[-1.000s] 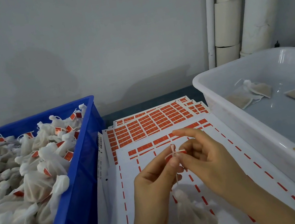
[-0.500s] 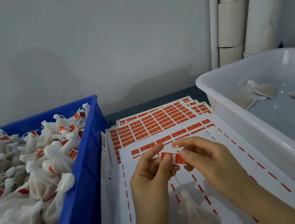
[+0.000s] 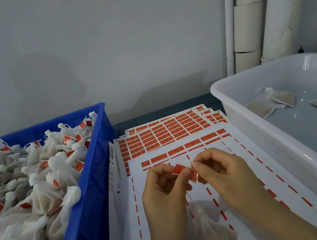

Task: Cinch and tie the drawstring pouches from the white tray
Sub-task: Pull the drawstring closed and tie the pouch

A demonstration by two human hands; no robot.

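Note:
A white mesh pouch (image 3: 209, 235) lies on the sticker sheets low in the middle, its neck cinched and its thin drawstring (image 3: 189, 197) running up to my hands. My left hand (image 3: 164, 193) and my right hand (image 3: 222, 174) together pinch a small red sticker label (image 3: 180, 168) folded around the string's end. The white tray (image 3: 244, 117) on the right holds three flat, untied pouches (image 3: 273, 101).
A blue crate (image 3: 86, 196) on the left is heaped with tied white pouches carrying red labels. Sheets of red stickers (image 3: 168, 130) cover the table between crate and tray. White pipes (image 3: 248, 11) stand against the grey wall behind the tray.
My hands have dropped slightly toward the sheets. The red label, first a thin strip at the fingertips, now shows folded between both hands' fingers. The pouch stays hanging low on its string.

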